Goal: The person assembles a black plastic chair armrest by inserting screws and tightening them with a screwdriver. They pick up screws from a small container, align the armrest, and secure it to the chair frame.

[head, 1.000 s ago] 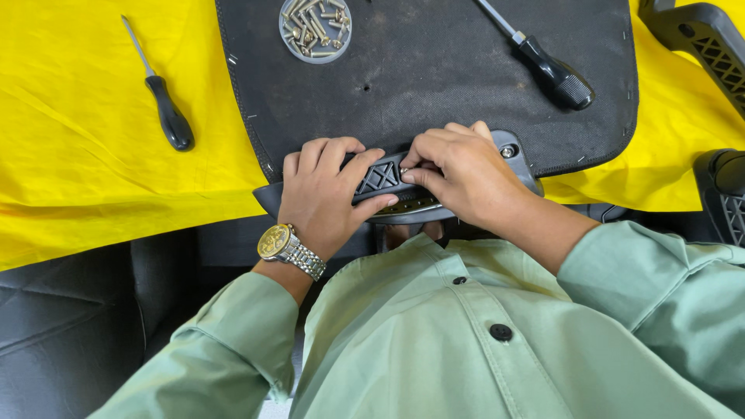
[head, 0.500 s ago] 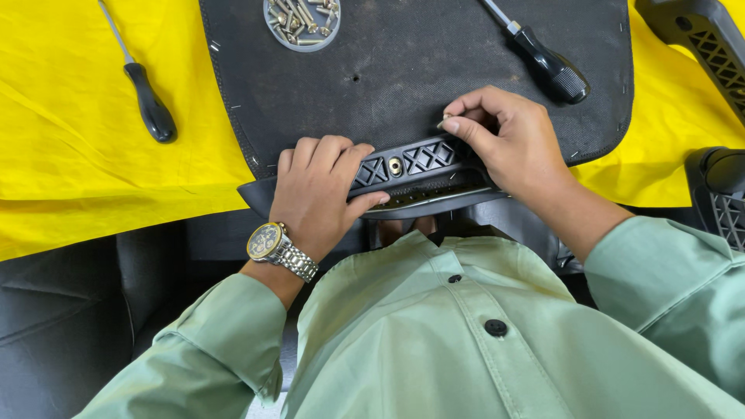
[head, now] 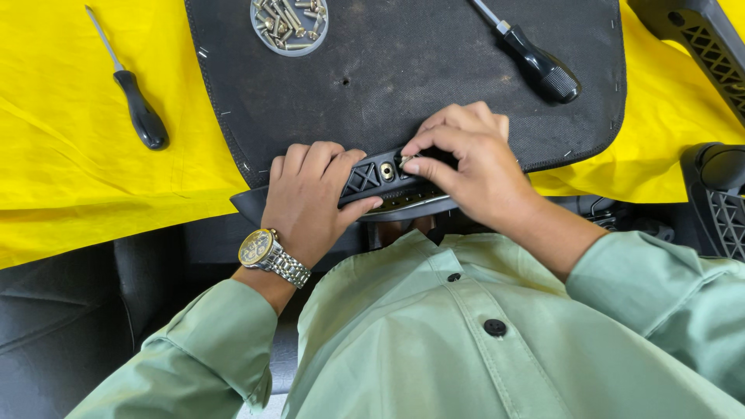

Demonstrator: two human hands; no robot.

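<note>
A black plastic bracket (head: pixel 371 178) with a lattice pattern lies along the near edge of a dark chair seat base (head: pixel 403 70). My left hand (head: pixel 310 198), with a metal watch at the wrist, grips the bracket's left part. My right hand (head: pixel 473 167) rests over the bracket's right part, its thumb and forefinger pinching a small screw (head: pixel 404 161) beside a screw set in the bracket (head: pixel 386 171). Both sleeves are pale green.
A round dish of screws (head: pixel 289 23) sits at the seat base's far edge. One black-handled screwdriver (head: pixel 535 66) lies on the base, another (head: pixel 136 109) on the yellow cloth (head: pixel 70 178) at left. Black armrest parts (head: pixel 702 46) lie at right.
My right hand went out to the right and came back to the bracket's middle, now pinching a small screw. My left hand has stayed on the bracket.
</note>
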